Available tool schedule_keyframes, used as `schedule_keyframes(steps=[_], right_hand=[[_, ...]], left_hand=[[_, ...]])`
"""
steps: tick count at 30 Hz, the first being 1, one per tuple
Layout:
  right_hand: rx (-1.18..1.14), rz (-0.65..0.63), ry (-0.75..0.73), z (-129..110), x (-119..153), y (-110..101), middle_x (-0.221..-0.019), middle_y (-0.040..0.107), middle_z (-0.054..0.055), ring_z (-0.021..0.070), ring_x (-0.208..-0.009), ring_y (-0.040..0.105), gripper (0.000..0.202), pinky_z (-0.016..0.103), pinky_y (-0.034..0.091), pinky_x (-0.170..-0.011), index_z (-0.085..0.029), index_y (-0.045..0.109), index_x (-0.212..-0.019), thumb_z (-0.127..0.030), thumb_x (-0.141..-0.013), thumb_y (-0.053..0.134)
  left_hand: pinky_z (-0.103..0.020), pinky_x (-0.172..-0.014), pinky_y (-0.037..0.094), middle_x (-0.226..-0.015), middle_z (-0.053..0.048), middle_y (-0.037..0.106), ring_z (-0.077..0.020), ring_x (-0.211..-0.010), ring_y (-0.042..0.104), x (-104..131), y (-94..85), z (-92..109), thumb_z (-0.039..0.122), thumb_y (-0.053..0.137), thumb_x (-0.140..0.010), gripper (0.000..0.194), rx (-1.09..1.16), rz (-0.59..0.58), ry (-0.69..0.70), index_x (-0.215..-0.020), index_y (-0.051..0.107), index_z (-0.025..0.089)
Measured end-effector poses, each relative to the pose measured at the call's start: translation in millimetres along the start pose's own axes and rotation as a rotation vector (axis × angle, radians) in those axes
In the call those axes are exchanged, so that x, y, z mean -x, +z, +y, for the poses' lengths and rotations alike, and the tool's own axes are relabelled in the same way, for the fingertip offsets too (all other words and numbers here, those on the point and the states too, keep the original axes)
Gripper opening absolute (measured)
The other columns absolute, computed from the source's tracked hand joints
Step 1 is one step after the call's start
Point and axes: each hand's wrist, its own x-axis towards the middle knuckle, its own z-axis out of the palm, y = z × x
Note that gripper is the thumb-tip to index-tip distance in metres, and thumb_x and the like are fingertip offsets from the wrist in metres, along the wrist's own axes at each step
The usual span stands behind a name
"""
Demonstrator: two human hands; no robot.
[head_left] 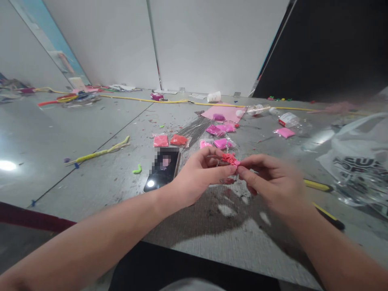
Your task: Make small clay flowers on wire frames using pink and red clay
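Note:
Above the near part of the grey table, my left hand (206, 169) is closed around a small lumpy piece of red and pink modelling clay (229, 159). Thin wire-like strands show by its fingers, partly hidden. From the right, my right hand (266, 173) pinches the pink end of the same piece between thumb and fingertip. Just beyond the hands lie soft packets of pink clay (222, 143) in clear wrap. To their left are a coral packet (160, 140) and a red packet (179, 140). A phone (163, 167) rests left of my left hand.
Thin wires (195, 128) fan out beside a pink sheet (224, 111). A yellow-green wrapped stem (100, 153) and a green clay bit (137, 169) lie left. On the right are yellow-and-black cutters (318, 185), a plastic bag (357, 149) and a bottle (289, 120). A yellow cord (136, 98) crosses the back.

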Motion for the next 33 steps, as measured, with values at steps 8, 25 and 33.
schedule_keyframes(steps=[8,25,33], right_hand=[[-0.15,-0.068,0.131,-4.3,-2.1,2.7,-0.067,0.066,-0.001,0.0099,-0.047,0.054,0.022,0.024,0.044,-0.04,-0.023,0.072,-0.085,-0.043,-0.081,0.08],[-0.282,-0.084,0.233,-1.9,-1.0,3.3,-0.068,0.067,0.001,0.0104,-0.049,0.055,0.029,0.024,0.045,-0.042,-0.021,0.073,-0.087,-0.048,-0.081,0.08],[-0.261,-0.078,0.225,-3.9,0.1,5.2,-0.065,0.066,0.0,0.011,-0.047,0.054,0.031,0.025,0.044,-0.041,-0.022,0.072,-0.087,-0.05,-0.079,0.08]], left_hand=[[-0.033,-0.083,0.056,-0.091,-0.001,0.069,-0.0141,-0.086,0.068,0.3,-0.6,-0.5,0.015,0.085,-0.077,0.033,-0.023,-0.023,0.024,-0.096,0.058,0.018],[-0.031,-0.081,0.054,-0.095,-0.003,0.07,-0.0129,-0.081,0.068,-4.4,-2.2,-0.9,0.009,0.086,-0.072,0.033,-0.05,-0.003,0.055,-0.099,0.067,0.015],[-0.032,-0.081,0.056,-0.096,-0.003,0.07,-0.0133,-0.081,0.068,-4.7,-2.8,-1.1,0.012,0.088,-0.073,0.031,-0.074,0.007,0.068,-0.097,0.068,0.016]])
